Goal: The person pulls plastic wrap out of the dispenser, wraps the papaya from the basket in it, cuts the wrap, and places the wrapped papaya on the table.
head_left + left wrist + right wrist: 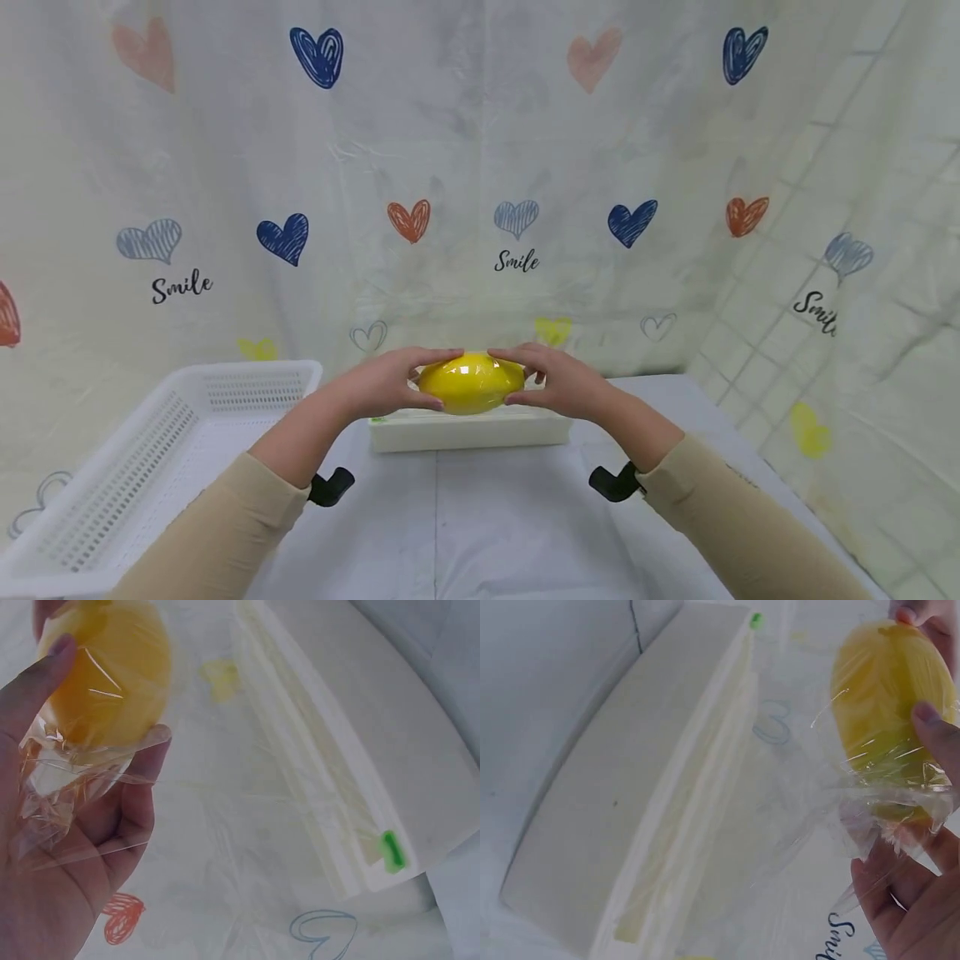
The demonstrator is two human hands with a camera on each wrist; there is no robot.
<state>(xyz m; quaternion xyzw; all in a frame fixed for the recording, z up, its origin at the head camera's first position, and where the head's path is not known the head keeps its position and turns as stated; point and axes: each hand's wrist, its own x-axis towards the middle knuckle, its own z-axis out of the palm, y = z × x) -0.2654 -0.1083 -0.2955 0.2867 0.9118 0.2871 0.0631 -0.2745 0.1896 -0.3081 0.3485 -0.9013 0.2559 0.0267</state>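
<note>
Both hands hold a shiny yellow mango (pixel 471 383) up in front of the person, one at each end. The left hand (pixel 386 383) grips its left end, thumb below and fingers above; the right hand (pixel 558 379) grips the other end the same way. Clear cling film (pixel 60 791) covers the mango and bunches in wrinkles at the left palm. More film (pixel 810 817) stretches by the right fingers toward a long white cling film box (pixel 472 435). This box lies behind and below the mango, with a green slider (pixel 392 851) near one end.
To the left stands a white perforated plastic basket (pixel 258 372). A pale cloth (pixel 517 517) covers the table. Behind it hangs a curtain (pixel 480 133) printed with hearts, and a similar sheet runs along the right side. Black wrist mounts (pixel 330 487) stick out below both wrists.
</note>
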